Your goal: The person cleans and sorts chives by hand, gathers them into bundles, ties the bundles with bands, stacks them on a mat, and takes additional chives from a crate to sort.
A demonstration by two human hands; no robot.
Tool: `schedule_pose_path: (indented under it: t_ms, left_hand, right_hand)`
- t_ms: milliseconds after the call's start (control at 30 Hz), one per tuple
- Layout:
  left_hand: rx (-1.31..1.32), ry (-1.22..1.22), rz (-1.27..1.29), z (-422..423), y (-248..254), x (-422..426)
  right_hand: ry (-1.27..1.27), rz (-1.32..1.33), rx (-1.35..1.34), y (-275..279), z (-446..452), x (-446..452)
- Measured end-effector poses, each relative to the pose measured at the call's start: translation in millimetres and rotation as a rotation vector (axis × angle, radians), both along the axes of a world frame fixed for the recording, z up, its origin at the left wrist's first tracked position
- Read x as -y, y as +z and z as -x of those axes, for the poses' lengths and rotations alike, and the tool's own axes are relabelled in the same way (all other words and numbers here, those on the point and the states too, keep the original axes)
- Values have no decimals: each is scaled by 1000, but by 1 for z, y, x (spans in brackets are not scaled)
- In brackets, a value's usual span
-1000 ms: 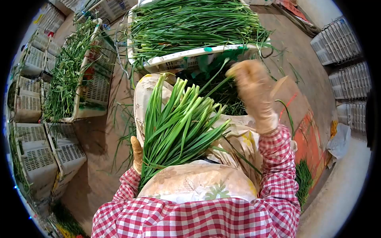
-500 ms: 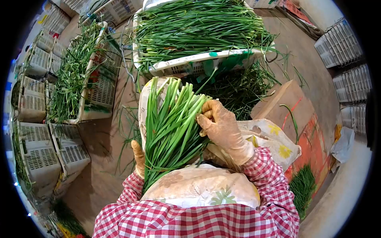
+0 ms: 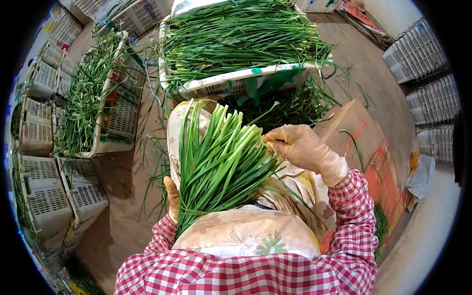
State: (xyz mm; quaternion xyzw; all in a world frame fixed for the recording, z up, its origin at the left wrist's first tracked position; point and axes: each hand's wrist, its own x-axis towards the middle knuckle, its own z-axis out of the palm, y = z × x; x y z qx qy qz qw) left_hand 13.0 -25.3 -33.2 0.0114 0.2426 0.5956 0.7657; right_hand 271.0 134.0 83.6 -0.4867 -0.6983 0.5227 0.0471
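Note:
A loose bunch of long green stalks lies over my lap, its pale cut ends fanned out away from me. My gloved left hand is wrapped round the bunch from the left and beneath; its thumb shows, while the other fingers are hidden under the leaves. At the right edge of the bunch, my gloved right hand has its fingers pinched together by the pale stalk ends, on a thin stalk or leaf. A patterned apron covers my lap.
Beyond my knees stands a white crate heaped with green stalks. A second crate of loose leaves is at the left, beside stacked crates. More stacked crates line the right wall. A cardboard box sits right of my knees.
My right hand came in from the right to the bunch, closed at its edge, then drew slightly back to the right. My left hand stays on the bunch.

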Motion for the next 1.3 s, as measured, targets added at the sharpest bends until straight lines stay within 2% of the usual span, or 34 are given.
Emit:
schedule_pose_path:
  t_ms: [33, 100, 167, 233, 267, 300, 367, 400, 467, 567, 633, 700, 767, 833, 967, 1033, 1100, 1167, 1233, 1300]
  left_hand:
    - [-1, -8, -12, -1, 3, -1]
    - [2, -15, -19, -1, 3, 0]
    - [-22, -24, -11, 4, 1, 2]
    - [-44, -26, -29, 2, 3, -1]
    - [-33, -33, -23, 2, 3, -1]
    - [-23, -40, -15, 1, 3, -1]
    - [32, -49, -10, 3, -2, -1]
    - [48, -45, -7, 4, -9, -1]
    - [90, -25, -29, 12, -29, 0]
    - [28, -61, -52, 7, -23, -3]
    - [-18, -50, -45, 5, -21, -4]
    - [1, -25, -30, 2, -14, -5]
    - [-7, -36, -36, -4, -5, -6]
    - [-18, -45, -47, -4, -2, -7]
    - [40, -63, -25, 1, -12, 1]
    - [97, -52, -15, 1, -11, 0]
    - [8, -50, -41, -2, -6, -2]
    - [16, -49, -17, 0, -12, 1]
    - [106, -8, -52, 3, -18, 2]
    - [56, -25, -56, 2, -15, 3]
  right_hand:
    - [1, -2, 3, 3, -3, -4]
    - [-332, 33, -279, 4, -17, -12]
    - [-459, -83, -312, 3, -30, -19]
    - [-278, -185, -82, -4, -24, -13]
    - [-213, -40, -150, -24, -24, -9]
    - [-204, -26, -79, -29, -15, -2]
    - [-327, 90, -308, -54, -9, 4]
    - [-326, 93, -308, -55, -7, 4]
    - [-391, 183, -515, -55, -4, 3]
    - [-350, 88, -516, -48, 1, 7]
    - [-328, 12, -418, -44, 2, 10]
    - [-311, -244, -288, -38, 8, 19]
    - [-316, -276, -384, -49, 16, 24]
    - [-361, -363, -256, -46, 25, 27]
    - [-218, -575, -201, -51, 23, 20]
    - [-168, -481, -192, -42, 14, 12]
    - [-32, -353, -170, -40, 4, 5]
    - [78, -707, -108, -37, -7, -2]
    - [-50, -1055, -227, -47, -28, -31]
    - [-238, -1111, 333, -27, -47, -53]
